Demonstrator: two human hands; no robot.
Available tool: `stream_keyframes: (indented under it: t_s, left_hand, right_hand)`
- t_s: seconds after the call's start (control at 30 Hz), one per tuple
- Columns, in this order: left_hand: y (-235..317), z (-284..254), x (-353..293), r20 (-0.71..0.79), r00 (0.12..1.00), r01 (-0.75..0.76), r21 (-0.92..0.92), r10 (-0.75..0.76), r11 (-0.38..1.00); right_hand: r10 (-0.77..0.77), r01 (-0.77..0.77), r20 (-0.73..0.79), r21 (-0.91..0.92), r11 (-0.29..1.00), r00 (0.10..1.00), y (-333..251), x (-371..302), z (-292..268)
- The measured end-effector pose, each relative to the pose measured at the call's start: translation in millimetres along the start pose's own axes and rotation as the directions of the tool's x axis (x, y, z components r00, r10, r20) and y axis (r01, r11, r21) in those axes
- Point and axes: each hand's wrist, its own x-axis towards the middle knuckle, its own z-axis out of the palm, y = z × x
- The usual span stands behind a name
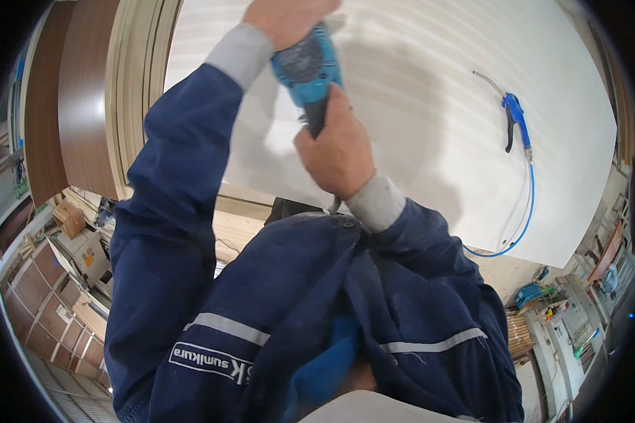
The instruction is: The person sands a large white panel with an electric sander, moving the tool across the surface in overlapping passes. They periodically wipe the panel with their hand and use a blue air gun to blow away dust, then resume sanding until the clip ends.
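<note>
A teal and black handheld power tool (309, 67) is over the white panel, its exact kind not plain from here. Wrapped round its dark rear handle is my right hand (336, 155), thumb along the top. My left hand (286, 21) is closed over the far end of the tool, its fingers partly cut off by the upper edge and slightly blurred. Beneath the tool lies the large white panel (416, 106); the tool's underside is hidden. A cord comes off the handle toward my jacket.
To the right on the panel lies a blue air blow gun (516, 120) with a blue hose (528, 218) curving off the near edge. Brown wood-grain boards (85, 99) stand at the left. Shelves and a workbench with clutter (571, 324) are at the lower right.
</note>
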Motion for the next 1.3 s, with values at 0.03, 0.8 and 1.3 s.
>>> stream_keyframes:
  t_s: [0.03,0.8,1.3]
  left_hand:
    - [17,13,11,0.007,0.998,-0.056,0.016,0.055,0.998]
    - [-78,-58,25,-0.215,0.974,0.06,-0.061,-0.072,0.996]
    - [59,49,39,0.06,0.987,-0.153,0.005,0.152,0.988]
  right_hand:
    - [0.062,-0.062,-0.017,0.011,0.998,0.998,4,-1,-11]
    - [-0.248,0.249,0.044,-0.019,0.968,0.968,-27,73,43]
    - [0.138,-0.133,-0.113,0.05,0.99,0.984,18,-2,-41]
